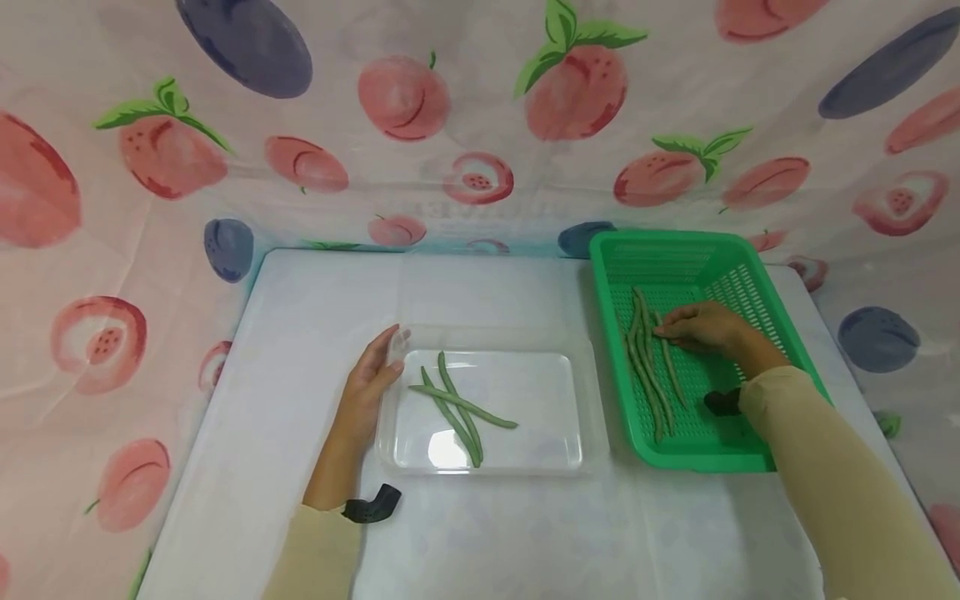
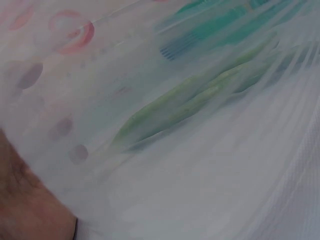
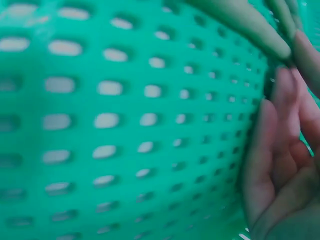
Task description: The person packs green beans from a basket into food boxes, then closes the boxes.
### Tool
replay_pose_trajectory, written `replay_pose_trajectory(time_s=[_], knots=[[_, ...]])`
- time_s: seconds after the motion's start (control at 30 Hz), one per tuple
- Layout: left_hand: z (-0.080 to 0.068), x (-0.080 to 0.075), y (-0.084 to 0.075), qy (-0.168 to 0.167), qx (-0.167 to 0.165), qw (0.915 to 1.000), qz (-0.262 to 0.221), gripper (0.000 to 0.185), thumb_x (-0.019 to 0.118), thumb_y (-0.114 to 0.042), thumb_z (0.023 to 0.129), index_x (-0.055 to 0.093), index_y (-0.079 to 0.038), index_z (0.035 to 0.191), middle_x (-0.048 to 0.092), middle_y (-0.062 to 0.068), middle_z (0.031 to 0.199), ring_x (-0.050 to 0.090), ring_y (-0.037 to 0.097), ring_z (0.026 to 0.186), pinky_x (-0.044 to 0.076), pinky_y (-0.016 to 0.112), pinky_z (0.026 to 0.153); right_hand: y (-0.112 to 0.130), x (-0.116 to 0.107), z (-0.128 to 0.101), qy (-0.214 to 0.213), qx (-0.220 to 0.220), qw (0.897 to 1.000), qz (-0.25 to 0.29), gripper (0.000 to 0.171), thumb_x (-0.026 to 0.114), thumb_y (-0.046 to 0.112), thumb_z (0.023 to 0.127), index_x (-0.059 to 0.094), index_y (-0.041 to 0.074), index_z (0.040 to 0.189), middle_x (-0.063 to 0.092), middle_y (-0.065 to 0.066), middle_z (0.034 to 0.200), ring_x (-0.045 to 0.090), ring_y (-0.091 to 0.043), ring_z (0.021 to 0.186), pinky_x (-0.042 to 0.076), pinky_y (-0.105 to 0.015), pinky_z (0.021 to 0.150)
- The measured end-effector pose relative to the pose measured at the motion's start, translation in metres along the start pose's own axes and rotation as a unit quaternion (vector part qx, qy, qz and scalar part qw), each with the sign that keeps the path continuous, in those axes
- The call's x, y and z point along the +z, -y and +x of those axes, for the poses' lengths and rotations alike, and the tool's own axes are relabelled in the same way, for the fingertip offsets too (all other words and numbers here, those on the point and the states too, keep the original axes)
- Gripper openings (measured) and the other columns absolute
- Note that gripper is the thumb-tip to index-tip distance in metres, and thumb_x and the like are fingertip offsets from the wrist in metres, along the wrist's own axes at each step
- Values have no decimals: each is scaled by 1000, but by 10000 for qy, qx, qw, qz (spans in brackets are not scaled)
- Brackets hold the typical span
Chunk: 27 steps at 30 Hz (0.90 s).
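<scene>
A clear plastic tray [image 1: 543,400] lies mid-table with three green beans [image 1: 457,404] crossed in its left half. My left hand [image 1: 378,367] rests against the tray's left rim, fingers relaxed. The left wrist view shows those beans [image 2: 200,100] blurred through the clear wall. On the right stands a green perforated basket [image 1: 742,275] holding several long beans [image 1: 648,375]. My right hand [image 1: 667,332] lies inside the basket, straight fingertips touching the upper part of a bean. Up close, its fingers [image 3: 280,130] meet a bean end [image 3: 250,25] above the basket floor [image 3: 125,120].
The white table [image 1: 300,333] is enclosed on three sides by a fruit-print cloth [image 1: 480,125]. Bare tabletop lies left of the tray and along the front edge. The tray and basket stand close together with a narrow gap between them.
</scene>
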<state>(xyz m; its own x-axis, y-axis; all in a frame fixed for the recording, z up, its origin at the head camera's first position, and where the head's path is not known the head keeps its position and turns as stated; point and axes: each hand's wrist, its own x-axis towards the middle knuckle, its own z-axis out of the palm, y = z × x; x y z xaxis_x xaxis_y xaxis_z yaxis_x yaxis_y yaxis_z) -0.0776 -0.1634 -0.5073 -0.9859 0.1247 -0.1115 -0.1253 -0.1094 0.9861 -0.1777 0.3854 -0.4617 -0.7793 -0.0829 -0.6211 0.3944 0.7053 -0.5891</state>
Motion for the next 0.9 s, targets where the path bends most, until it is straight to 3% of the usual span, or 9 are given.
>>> replay_pose_trajectory(time_s=[0.17,0.33,0.6,0.73,0.9], knots=[[0,1,0,29,5,10000,-48,54,55,-19,104,40,-26,156,41,-7,162,39,18,149,43,39,116,-4,-6,-4,310,-113,9978,580,56,71,44,95,53,6,131,60,-3,124,65,-7,102,59,-32,93],[0,1,0,33,6,10000,-62,55,55,-19,105,40,-26,156,40,-7,163,38,20,150,42,46,117,2,-9,-10,621,-38,9897,1288,41,69,33,98,48,10,123,61,-1,113,70,-14,100,60,-41,95],[-1,0,2,0,-13,10000,-35,55,55,-19,105,40,-26,157,39,-8,163,37,18,150,39,49,119,16,-8,-23,620,-478,9913,1060,47,63,34,102,41,5,131,53,-11,129,64,-14,109,60,-44,95],[-1,0,2,9,6,10000,-52,55,55,-19,104,40,-25,157,39,-8,163,36,18,151,38,48,120,27,-7,-32,541,-839,9892,1075,46,58,35,105,39,4,134,58,-11,126,67,-22,110,61,-46,89],[0,0,1,48,56,9999,-68,55,55,-19,105,40,-25,157,39,-7,163,37,20,151,39,50,118,43,-1,-44,514,-1021,9846,1321,40,51,39,107,38,13,135,62,-8,121,70,-30,103,61,-53,83]])
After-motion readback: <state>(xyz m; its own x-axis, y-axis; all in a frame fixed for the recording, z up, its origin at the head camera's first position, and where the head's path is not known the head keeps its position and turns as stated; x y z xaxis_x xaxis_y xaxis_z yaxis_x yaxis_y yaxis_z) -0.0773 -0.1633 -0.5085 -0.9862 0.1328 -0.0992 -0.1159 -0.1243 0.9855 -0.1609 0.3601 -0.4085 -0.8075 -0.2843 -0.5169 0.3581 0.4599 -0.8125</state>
